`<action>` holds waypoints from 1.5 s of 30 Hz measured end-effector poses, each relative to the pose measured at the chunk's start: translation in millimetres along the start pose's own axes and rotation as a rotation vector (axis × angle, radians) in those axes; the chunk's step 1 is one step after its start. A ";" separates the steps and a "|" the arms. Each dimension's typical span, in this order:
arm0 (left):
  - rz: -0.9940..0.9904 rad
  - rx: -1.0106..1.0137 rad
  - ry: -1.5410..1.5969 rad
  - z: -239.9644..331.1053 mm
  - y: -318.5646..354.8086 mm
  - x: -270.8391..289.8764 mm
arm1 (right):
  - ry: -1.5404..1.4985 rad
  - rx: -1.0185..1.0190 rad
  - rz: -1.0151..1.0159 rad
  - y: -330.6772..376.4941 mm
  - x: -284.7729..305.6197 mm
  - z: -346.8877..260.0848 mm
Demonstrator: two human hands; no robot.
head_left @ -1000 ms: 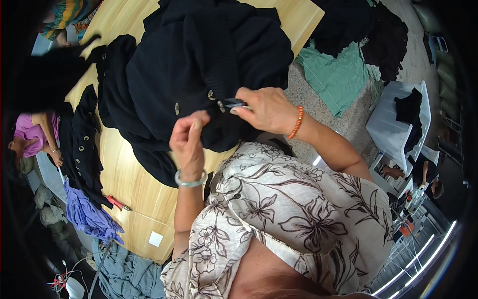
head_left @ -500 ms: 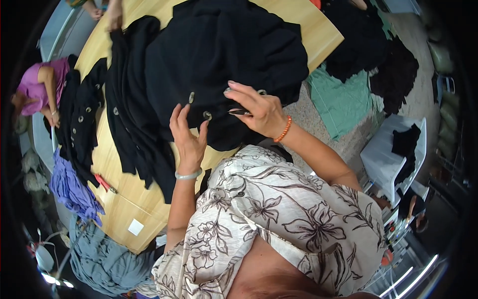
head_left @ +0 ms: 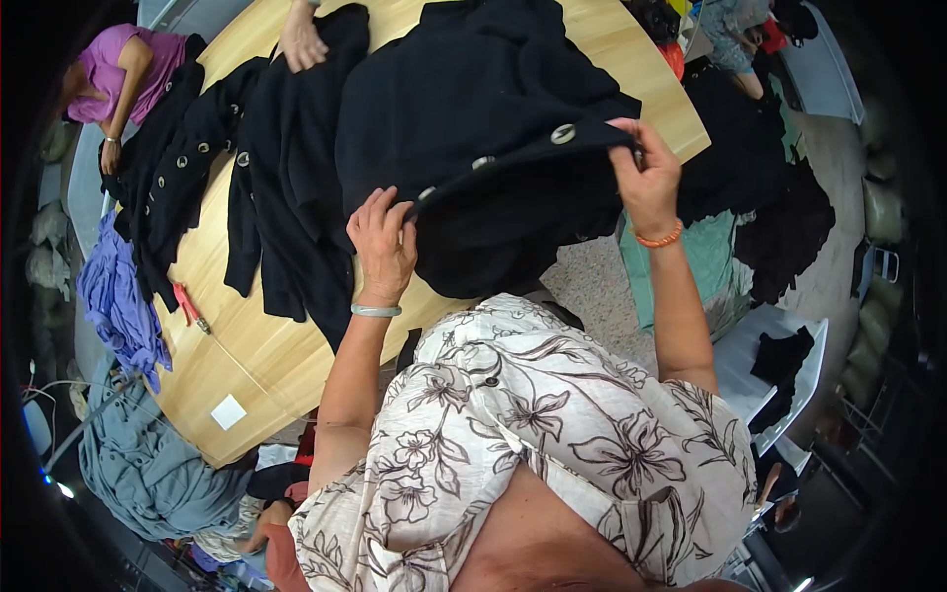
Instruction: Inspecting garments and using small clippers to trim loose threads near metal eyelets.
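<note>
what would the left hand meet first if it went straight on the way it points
Most likely the black buttoned garment the left hand holds by its edge; depth is hard to judge.

Garment workshop: black garments [head_left: 444, 109] across worktable [head_left: 261, 340]

We look down from head height, wide fisheye, close over floral shirt [head_left: 533, 419], wooden table [head_left: 258, 350] just beyond.

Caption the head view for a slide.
Left hand and right hand hold a black garment by its button-lined edge.
</note>
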State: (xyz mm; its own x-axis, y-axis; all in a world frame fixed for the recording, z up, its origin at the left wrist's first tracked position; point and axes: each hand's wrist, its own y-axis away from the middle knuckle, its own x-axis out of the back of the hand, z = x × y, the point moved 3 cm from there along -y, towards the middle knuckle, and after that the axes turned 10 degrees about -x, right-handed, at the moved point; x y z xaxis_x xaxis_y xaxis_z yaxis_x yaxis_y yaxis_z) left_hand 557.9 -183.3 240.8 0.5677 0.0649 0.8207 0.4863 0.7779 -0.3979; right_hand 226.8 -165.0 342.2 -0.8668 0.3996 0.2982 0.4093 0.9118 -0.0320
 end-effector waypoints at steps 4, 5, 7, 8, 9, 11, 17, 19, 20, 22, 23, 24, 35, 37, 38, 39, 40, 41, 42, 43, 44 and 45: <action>0.272 0.042 0.253 4.2 -24.8 26.1 | 0.573 0.197 -0.035 4.0 17.7 -20.9; 0.277 0.026 0.289 10.4 -34.4 35.2 | 0.578 0.299 -0.051 9.6 10.3 -28.7; 0.341 -0.057 0.350 23.6 -51.9 50.1 | 0.409 0.228 -0.195 22.0 -14.5 -45.1; 0.344 -0.062 0.352 30.3 -58.1 54.5 | 0.370 0.216 -0.261 28.3 -27.8 -49.7; 0.380 -0.048 0.395 35.7 -62.8 58.7 | 0.320 0.257 -0.283 32.9 -43.6 -48.8; 0.491 -0.036 0.435 39.3 -64.0 60.6 | 0.177 0.205 -0.376 39.4 -76.3 -39.2; 0.633 0.336 0.599 -4.4 -30.8 67.5 | 0.645 0.272 -0.191 28.6 -99.3 15.5; 0.599 0.382 0.540 -24.6 -12.7 69.4 | 0.656 0.322 -0.172 27.9 -85.8 24.6; 0.571 0.414 0.516 -31.8 -2.8 68.8 | 0.685 0.321 -0.183 28.6 -80.8 22.3; 0.501 0.481 0.461 -43.6 18.4 60.3 | 0.709 0.379 -0.157 28.9 -70.8 21.9; 0.452 0.515 0.412 -46.5 27.7 54.8 | 0.720 0.403 -0.148 27.8 -65.6 20.1; 0.475 0.515 0.420 -49.8 34.5 47.2 | 0.709 0.451 -0.100 26.2 -60.4 17.6; 0.339 0.244 0.093 -35.5 44.3 16.7 | 0.753 0.526 -0.055 35.5 -26.1 12.9; 0.291 0.251 0.078 -37.8 45.8 9.7 | 0.739 0.475 -0.097 35.6 -25.1 15.3; 0.291 0.251 0.079 -38.4 45.8 9.0 | 0.740 0.473 -0.097 35.5 -24.7 14.6; 0.302 0.327 0.182 -41.1 46.6 8.0 | 0.749 0.467 -0.120 35.4 -25.3 13.4; 0.312 0.403 0.285 -43.2 47.3 6.9 | 0.758 0.461 -0.142 35.4 -25.4 12.9; 0.312 0.403 0.285 -43.3 47.2 7.8 | 0.758 0.460 -0.141 35.7 -24.6 13.1; 0.322 0.422 0.293 -43.9 47.6 9.7 | 0.764 0.443 -0.168 35.9 -24.1 14.2; 0.333 0.440 0.300 -44.8 47.4 11.2 | 0.771 0.427 -0.195 35.5 -24.5 15.2; 0.334 0.439 0.298 -44.6 47.1 13.0 | 0.769 0.428 -0.195 35.8 -25.1 13.7; 0.345 0.436 0.299 -43.8 47.0 15.3 | 0.752 0.384 -0.243 36.4 -26.4 12.4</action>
State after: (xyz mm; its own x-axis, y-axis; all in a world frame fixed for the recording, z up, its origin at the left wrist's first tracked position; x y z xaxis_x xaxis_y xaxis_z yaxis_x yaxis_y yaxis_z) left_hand 618.6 -173.2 216.7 0.8353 0.2292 0.4997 -0.0376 0.9306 -0.3641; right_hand 261.1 -141.2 321.3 -0.4447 0.1450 0.8839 -0.0036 0.9865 -0.1637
